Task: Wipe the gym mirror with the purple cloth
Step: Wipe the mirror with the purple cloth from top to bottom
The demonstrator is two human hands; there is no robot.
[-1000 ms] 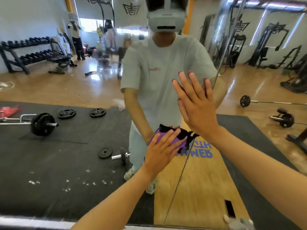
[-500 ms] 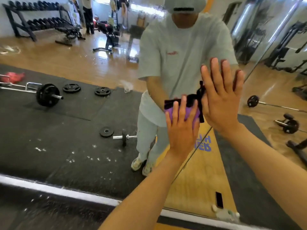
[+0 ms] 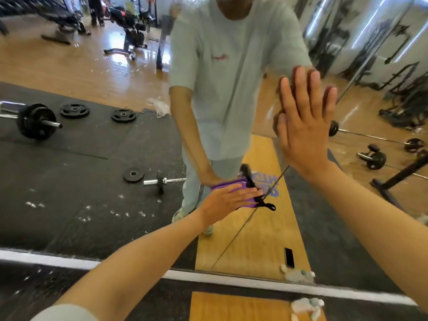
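**A:** Start nearest you. At about five o'clock, on the floor strip just this side of the mirror's lower edge, lies a pale crumpled wad (image 3: 306,305). If you step in to reach higher, your foot can land on it and slide.

**B:** And my hands?

**A:** Your left hand (image 3: 225,201) sits just below centre, fingers straight and flat, pressing the purple cloth (image 3: 240,192) against the gym mirror (image 3: 97,177). You hold nothing by curling; only palm pressure keeps the cloth there. Ease off and it can drop toward six o'clock.

**B:** The cloth looks bunched.

**A:** It does. A black strap (image 3: 266,205) trails off its edge toward three o'clock, past your fingertips. My judgement is that the strap can drag across the glass and leave a streak, or snag on the seam (image 3: 243,225) between panels that runs diagonally from six o'clock up toward one o'clock.

**B:** My right hand?

**A:** Your right hand (image 3: 305,126), at two o'clock, is spread wide and bare, and it appears to meet its own reflection, so it is likely flat on the glass. Skin there would print marks on a surface you are cleaning, and leaning hard loads the panel close to that seam.

**B:** Farther out?

**A:** White flecks (image 3: 85,216) show at eight to nine o'clock; whether they sit on the glass or on the reflected black mat, I cannot tell. That region looks unwiped.
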